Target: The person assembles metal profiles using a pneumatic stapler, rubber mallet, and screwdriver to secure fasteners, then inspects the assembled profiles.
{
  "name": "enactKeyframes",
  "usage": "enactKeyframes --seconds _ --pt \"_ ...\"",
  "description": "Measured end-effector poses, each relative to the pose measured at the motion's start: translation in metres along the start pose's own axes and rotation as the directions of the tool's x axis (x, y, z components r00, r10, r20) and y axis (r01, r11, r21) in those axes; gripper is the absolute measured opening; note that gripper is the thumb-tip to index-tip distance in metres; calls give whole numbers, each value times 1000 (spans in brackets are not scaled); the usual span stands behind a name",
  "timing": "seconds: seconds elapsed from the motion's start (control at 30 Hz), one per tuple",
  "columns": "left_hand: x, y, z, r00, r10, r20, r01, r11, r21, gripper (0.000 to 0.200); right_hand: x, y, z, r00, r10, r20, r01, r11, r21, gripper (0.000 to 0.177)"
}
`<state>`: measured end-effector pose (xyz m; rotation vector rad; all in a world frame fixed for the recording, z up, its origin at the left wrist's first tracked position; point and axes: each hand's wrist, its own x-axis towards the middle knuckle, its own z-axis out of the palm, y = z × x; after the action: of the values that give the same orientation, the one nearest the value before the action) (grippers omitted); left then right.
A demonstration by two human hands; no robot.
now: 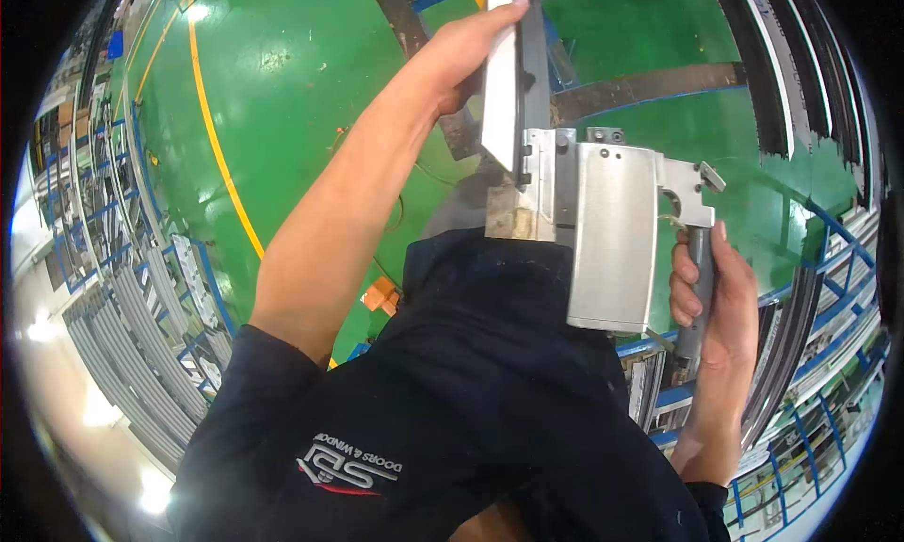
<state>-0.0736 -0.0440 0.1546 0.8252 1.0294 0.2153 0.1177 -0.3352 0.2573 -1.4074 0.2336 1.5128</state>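
Observation:
My left hand [476,48] is wrapped round a long white and dark grey profile [502,95] at the top centre, its thumb lying across the front. The near end of that profile sits at a metal fixture [539,184] joined to a silver machine housing [612,236]. To the right, my right hand [720,297] closes round the dark grey grip [699,288] of a handle with a metal lever bracket [687,189] above it. The handle stands beside the housing. Part of my left hand's fingers is hidden behind the profile.
A brown and blue metal frame [650,88] lies beyond the machine over the green floor [273,99]. Racks of long profiles [141,325] stand at the left, with more dark profiles [800,62] at the upper right. An orange object [380,296] is on the floor near my left arm.

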Motion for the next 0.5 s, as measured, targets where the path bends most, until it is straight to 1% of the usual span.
enactKeyframes --seconds 0.03,0.07,0.1,0.13,0.5 --pt "0 3 2 1000 -4 7 4 1000 10 45 0 -2 -2 1000 -15 2 15 1000 -12 41" --pt "-1 3 4 1000 29 -5 -29 1000 7 46 0 -5 0 1000 -19 11 19 1000 -14 41" --pt "-2 5 5 999 38 19 -38 999 8 47 -2 -9 2 1000 -22 -15 21 999 -30 42" --pt "-3 5 6 999 40 9 -41 999 9 47 -3 -10 3 999 -23 -46 21 999 -46 42" --pt "-6 -5 0 999 42 9 -42 998 50 59 0 1 1 999 -27 -40 25 999 -37 45"
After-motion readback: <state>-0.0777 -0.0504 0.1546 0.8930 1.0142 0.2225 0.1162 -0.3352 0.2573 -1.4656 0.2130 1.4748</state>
